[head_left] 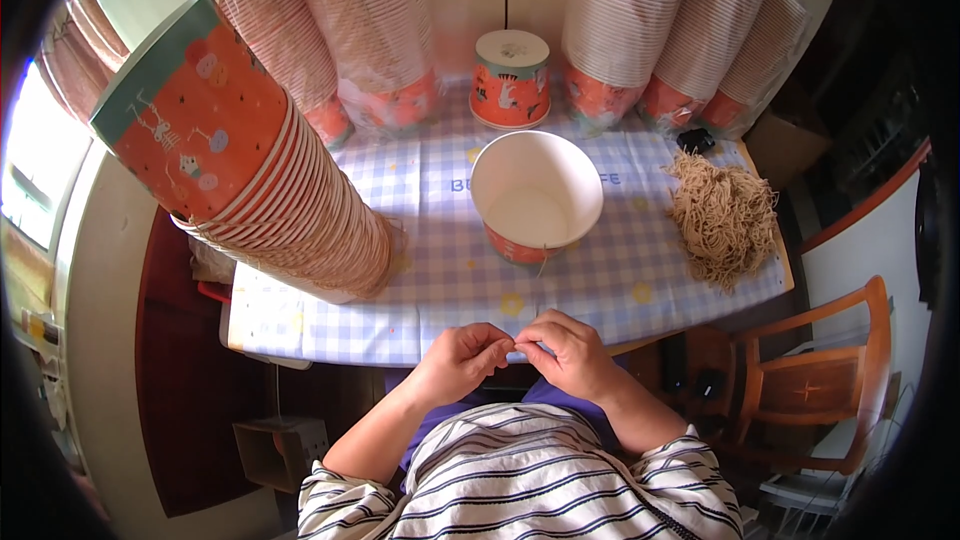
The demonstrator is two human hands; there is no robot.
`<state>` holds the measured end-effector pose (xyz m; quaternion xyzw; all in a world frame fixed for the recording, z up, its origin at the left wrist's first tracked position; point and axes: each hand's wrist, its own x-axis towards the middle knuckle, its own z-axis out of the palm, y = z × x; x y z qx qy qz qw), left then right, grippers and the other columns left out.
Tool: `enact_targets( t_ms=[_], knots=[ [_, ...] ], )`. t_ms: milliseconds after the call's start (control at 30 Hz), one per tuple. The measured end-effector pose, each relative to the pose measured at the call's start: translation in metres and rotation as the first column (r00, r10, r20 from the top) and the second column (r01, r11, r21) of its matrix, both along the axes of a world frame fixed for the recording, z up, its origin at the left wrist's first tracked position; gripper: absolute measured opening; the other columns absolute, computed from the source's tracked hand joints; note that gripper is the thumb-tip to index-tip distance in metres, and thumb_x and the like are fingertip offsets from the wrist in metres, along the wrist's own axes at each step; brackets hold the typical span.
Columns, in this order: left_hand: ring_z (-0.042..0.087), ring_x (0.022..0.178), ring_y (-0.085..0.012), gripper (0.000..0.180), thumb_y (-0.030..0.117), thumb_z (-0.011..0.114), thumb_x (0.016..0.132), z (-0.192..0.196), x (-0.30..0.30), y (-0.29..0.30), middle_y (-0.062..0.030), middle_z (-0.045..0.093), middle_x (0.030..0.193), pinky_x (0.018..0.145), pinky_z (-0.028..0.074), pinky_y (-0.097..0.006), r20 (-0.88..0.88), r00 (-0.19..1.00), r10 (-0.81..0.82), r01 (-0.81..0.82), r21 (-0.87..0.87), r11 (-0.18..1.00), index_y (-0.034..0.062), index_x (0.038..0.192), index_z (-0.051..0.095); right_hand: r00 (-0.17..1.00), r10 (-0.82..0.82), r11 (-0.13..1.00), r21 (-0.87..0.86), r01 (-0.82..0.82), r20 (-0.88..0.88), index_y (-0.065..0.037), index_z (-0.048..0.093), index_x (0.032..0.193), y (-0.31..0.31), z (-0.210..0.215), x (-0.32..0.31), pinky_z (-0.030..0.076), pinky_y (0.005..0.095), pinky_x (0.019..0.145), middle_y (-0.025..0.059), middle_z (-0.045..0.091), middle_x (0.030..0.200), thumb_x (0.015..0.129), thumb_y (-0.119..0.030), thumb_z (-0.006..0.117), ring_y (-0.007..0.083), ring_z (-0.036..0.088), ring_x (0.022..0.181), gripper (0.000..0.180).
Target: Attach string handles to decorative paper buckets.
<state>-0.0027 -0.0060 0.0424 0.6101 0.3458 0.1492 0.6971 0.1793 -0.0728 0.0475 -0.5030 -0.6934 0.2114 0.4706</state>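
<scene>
My left hand (466, 362) and my right hand (570, 356) meet at the front edge of the table, above my lap. Both are closed in a pinch, fingertips almost touching; whatever lies between them is too small to make out. Just beyond them stands an open paper bucket (535, 175), white inside with an orange printed outside. A short thin strand (544, 262) hangs at its near side. On the right of the table lies a tangled heap of beige cords (722, 220).
A tall leaning stack of nested orange buckets (290, 180) rises at the left. Behind, an upside-down bucket (510, 90) stands between plastic-wrapped stacks (625, 20). A checked cloth (430, 200) covers the table. A small black object (694, 140) sits near the cords; a wooden chair (810, 385) is at right.
</scene>
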Motion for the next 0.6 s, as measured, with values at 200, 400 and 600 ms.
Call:
enact_targets(
  t_ms=[200,400,600],
  knots=[
    [0.053,0.067,-0.0051,0.019,0.016,0.062,0.090,0.007,-0.001,0.004,-0.0018,0.062,0.074,0.060,0.046,-0.022,-0.008,1.000,-0.018,0.019,0.110,0.994,-0.0020,0.094,0.064,0.992,0.057,0.997,0.047,-0.062,0.109,-0.004,0.061,0.086,-0.002,0.011,0.009,0.049,0.0328,0.057,0.0074,0.058,0.078,0.072,0.001,0.071,0.0245,0.060,0.066,0.018],
    [0.054,0.067,-0.0046,0.017,0.014,0.063,0.087,0.026,0.005,0.012,-0.0021,0.063,0.075,0.059,0.046,-0.022,0.050,0.995,-0.087,0.085,0.032,0.996,-0.0020,0.092,0.065,0.955,0.042,0.975,0.199,-0.103,0.292,-0.006,0.061,0.084,-0.001,0.026,0.020,0.049,0.0322,0.056,0.0059,0.058,0.079,0.066,0.001,0.074,0.0229,0.060,0.066,0.023],
    [0.060,0.068,-0.0136,0.012,0.013,0.066,0.082,0.058,0.032,0.049,-0.0053,0.063,0.077,0.063,0.049,-0.028,0.006,0.983,-0.182,0.145,0.578,0.803,0.0041,0.089,0.066,0.952,-0.056,0.970,0.243,-0.020,0.300,-0.007,0.060,0.085,0.011,0.045,0.045,0.049,0.0340,0.060,0.0065,0.059,0.081,0.071,-0.001,0.069,0.0251,0.060,0.070,0.018]
  ],
)
